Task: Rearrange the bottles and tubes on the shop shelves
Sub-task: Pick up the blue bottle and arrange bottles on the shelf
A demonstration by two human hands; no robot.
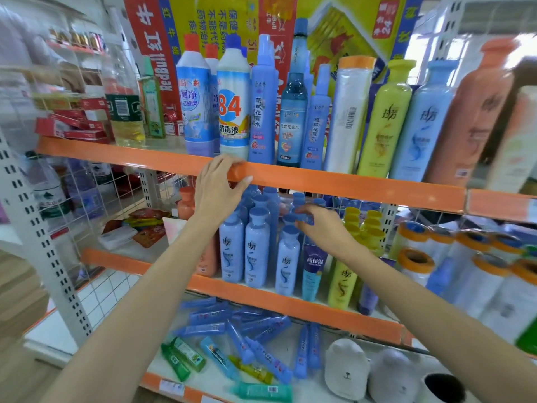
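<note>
My left hand (pixel 218 189) grips the orange front edge of the upper shelf (pixel 363 184), fingers curled over it. My right hand (pixel 322 228) reaches into the middle shelf and pinches the blue cap of a tube (pixel 305 219) among the blue shampoo bottles (pixel 255 248). A dark blue tube (pixel 313 269) stands just below that hand. Yellow bottles (pixel 345 283) stand to the right. On the bottom shelf lie several blue tubes (pixel 255 330) and green tubes (pixel 183 356) scattered flat.
The upper shelf holds tall cleaner bottles (pixel 234 103), blue spray bottles (pixel 263 112), and yellow, blue and orange shampoo bottles (pixel 386 120). Rolls with orange cores (pixel 415 263) fill the right. White bear-shaped items (pixel 347 370) sit bottom right. A wire divider (pixel 96 196) stands left.
</note>
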